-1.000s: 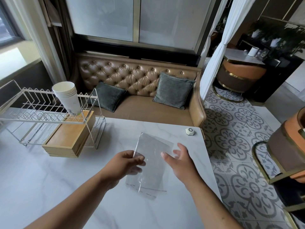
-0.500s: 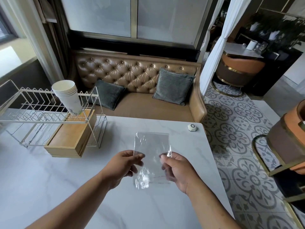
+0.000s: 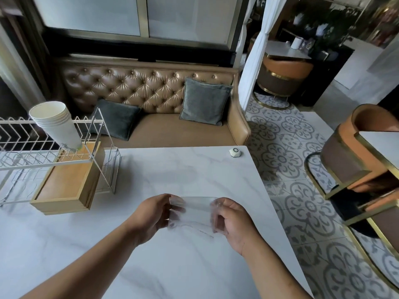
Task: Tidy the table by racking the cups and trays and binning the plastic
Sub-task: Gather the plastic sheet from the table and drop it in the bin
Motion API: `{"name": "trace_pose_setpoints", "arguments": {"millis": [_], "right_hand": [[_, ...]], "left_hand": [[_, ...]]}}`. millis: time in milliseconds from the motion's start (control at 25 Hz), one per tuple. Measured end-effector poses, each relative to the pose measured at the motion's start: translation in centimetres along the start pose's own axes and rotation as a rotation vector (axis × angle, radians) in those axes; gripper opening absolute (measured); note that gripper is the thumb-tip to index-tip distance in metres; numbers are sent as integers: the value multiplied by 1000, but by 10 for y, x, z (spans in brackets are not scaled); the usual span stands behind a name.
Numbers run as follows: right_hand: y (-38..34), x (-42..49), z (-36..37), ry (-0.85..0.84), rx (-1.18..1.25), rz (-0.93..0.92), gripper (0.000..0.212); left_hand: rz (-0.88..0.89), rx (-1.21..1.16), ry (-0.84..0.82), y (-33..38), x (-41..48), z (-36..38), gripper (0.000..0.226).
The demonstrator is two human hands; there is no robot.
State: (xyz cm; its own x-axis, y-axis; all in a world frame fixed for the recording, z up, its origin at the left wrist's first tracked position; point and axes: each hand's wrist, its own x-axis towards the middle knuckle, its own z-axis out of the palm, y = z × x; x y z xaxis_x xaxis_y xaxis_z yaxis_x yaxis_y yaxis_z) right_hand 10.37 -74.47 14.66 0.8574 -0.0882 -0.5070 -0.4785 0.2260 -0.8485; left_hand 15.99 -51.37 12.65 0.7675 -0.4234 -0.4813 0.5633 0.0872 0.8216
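Legible marks: a greenish print low on the outermost paper cup point(image 3: 56, 124), too blurred to read; a dark ring on a small white hexagonal puck point(image 3: 235, 152) near the table's far right corner. Clear plastic sheet point(image 3: 194, 212): thin, glossy, creased, bowed into a shallow curve, held over the white grey-veined marble table point(image 3: 172, 266) between 2 hands. Left hand point(image 3: 151, 214) pinches its left edge with thumb and curled fingers; right hand point(image 3: 233, 221) pinches its right edge the same way. At far left, a white wire rack point(image 3: 43, 157), thin rod, 2 tiers. The cups, nested in 1 tapered white stack, lean on its upper tier. Beneath it, stacked rectangular wooden trays point(image 3: 69, 184), pale, smooth, raised rims.
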Motion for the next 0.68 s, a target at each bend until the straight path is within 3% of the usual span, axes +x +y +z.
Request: {"name": "trace_pose_setpoints", "arguments": {"millis": [80, 160, 280, 440, 560, 680], "right_hand": [[6, 0, -20, 20, -35, -11, 25], [13, 1, -48, 27, -85, -3, 28], [22, -2, -96, 64, -222, 34, 31], [27, -7, -156, 93, -577, -45, 27], [30, -8, -187, 0, -861, -116, 29], [40, -5, -215, 69, -1135, -246, 8]], "left_hand": [[-64, 48, -61, -3, 7, 10, 36], [-47, 208, -59, -8, 16, 28, 18], [113, 611, 42, -22, 28, 67, 35], [288, 1089, 122, -32, 46, 132, 16], [343, 1199, 58, -42, 63, 185, 11], [410, 1247, -32, -58, 84, 238, 12]]}}
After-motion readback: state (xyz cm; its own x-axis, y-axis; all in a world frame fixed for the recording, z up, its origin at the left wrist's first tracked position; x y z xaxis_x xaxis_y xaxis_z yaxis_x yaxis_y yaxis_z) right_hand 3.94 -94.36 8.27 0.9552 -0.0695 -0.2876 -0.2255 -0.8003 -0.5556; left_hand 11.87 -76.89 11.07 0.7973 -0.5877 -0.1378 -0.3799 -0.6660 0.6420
